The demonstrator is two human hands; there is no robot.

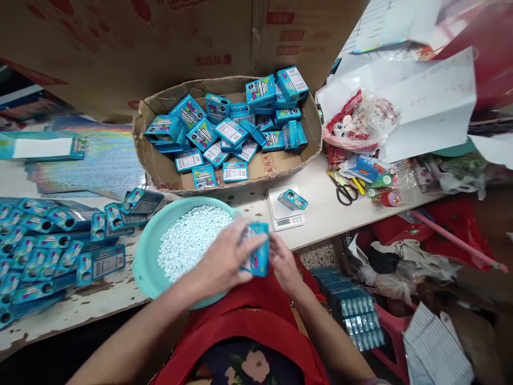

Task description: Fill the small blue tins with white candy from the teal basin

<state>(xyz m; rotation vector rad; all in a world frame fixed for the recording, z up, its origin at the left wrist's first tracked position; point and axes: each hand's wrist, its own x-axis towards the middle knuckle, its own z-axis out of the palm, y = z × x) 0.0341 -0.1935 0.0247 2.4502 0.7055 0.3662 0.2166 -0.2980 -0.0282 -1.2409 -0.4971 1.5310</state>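
Observation:
A small blue box (260, 252) is held between my hands in front of my red apron. My left hand (226, 254) grips its left side, thumb below and fingers above. At its right end, my right hand (282, 262) has its fingers bent against the box; the fingertips are partly hidden. Beside my left hand, a turquoise basin (145, 262) holds many small pale candies (192, 235). Another blue box (293, 200) lies on the small white scale (285, 220). Behind these, a cut cardboard tray (280, 162) contains many blue boxes.
Rows of blue boxes (44, 251) cover the table's left side. Black scissors (345, 193), wrappers and a plastic bag (366, 120) lie to the right. Packed blue boxes (356, 315) stand low at the right, near a pink frame (395, 337). A big carton (180, 43) rises behind.

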